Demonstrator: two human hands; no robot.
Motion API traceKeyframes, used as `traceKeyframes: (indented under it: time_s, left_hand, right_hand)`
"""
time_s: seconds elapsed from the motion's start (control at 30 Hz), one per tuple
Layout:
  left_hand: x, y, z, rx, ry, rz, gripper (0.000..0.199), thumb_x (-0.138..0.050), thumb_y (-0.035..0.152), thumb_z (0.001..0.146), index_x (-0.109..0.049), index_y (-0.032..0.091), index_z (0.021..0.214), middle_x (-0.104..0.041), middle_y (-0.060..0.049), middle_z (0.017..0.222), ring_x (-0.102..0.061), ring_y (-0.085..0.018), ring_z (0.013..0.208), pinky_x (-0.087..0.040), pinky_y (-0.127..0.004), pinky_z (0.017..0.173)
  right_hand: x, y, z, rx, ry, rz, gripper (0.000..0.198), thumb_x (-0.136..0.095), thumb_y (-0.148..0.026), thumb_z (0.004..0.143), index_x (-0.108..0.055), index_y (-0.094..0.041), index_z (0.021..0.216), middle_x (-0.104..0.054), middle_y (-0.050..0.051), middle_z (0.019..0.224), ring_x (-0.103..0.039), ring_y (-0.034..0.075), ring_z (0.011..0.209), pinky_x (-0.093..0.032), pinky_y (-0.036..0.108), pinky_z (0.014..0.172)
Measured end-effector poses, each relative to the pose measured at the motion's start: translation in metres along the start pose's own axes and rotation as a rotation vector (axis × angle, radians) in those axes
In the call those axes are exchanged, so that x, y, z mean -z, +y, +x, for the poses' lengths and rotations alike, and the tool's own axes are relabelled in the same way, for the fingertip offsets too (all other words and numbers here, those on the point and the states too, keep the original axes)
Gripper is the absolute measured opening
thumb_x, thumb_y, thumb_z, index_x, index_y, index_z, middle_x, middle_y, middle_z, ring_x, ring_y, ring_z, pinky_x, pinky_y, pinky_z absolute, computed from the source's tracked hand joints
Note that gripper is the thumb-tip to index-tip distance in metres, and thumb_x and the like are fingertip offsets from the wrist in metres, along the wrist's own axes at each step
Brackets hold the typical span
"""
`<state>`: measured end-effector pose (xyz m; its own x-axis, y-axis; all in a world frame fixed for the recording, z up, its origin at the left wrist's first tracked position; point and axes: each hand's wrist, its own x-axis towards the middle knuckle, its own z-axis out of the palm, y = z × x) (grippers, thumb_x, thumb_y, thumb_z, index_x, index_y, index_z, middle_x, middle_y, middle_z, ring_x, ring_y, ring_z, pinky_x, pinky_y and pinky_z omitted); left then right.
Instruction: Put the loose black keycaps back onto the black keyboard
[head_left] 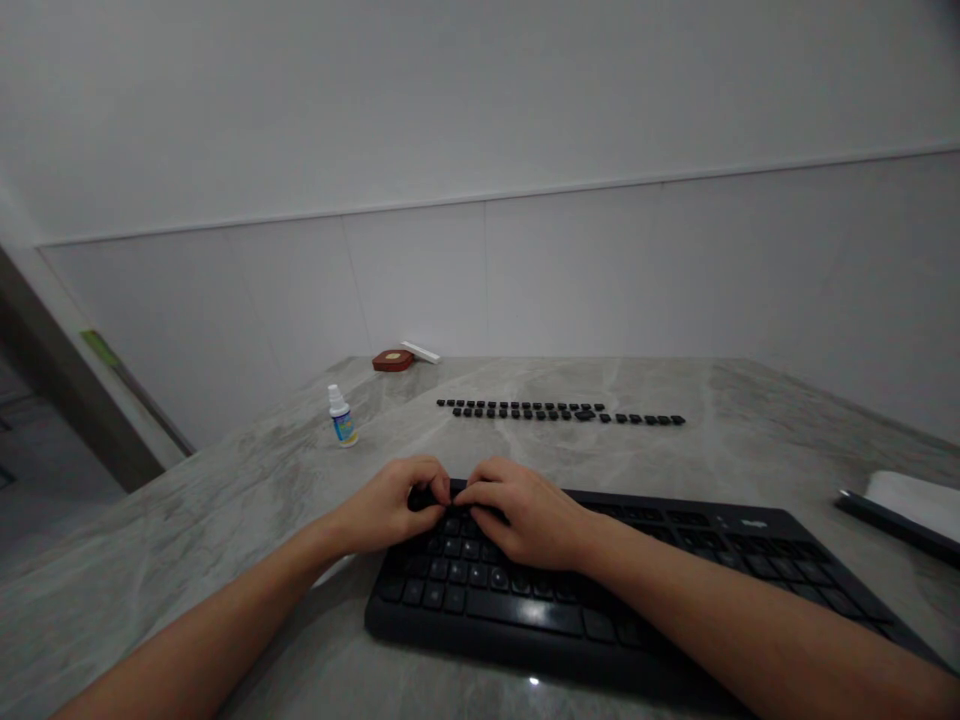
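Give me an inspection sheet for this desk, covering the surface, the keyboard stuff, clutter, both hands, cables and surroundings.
Surface: grey marbled table, glossy.
Job's things: black keyboard at the near edge; loose black keycaps laid in two rows behind it.
Clutter: small white bottle; red-brown case with a white strip by the wall; white item on a dark slab at the right edge.
Hands: left hand and right hand, fingers curled on the keyboard's top-left keys.
Cables: nothing seen.
Surroundings: white wall, pale panels below.

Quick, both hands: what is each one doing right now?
Left hand: fingers curled on the keyboard top-left keys; grip cannot be told.
Right hand: same spot, fingertips pinched there; grip unclear.
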<state>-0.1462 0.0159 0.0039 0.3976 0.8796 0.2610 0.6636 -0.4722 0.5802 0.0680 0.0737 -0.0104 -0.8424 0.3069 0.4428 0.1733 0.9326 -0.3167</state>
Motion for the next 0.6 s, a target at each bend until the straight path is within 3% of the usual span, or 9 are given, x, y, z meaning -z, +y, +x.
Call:
traceKeyframes:
  time_s: [0.6]
  left_hand:
    - [0.0005,0.004,-0.0008,-0.102,-0.011,0.057,0.009,-0.057,0.011,0.077,-0.061,0.016,0.07,-0.061,-0.003,0.086,-0.058,-0.014,0.078,-0.047,-0.027,0.073]
  right_hand:
    - [0.001,-0.0019,-0.0005,0.017,-0.012,-0.02,0.026,-0.052,-0.016,0.089,-0.07,-0.018,0.107,-0.064,0.009,0.101,-0.059,0.019,0.092,-0.049,0.032,0.083]
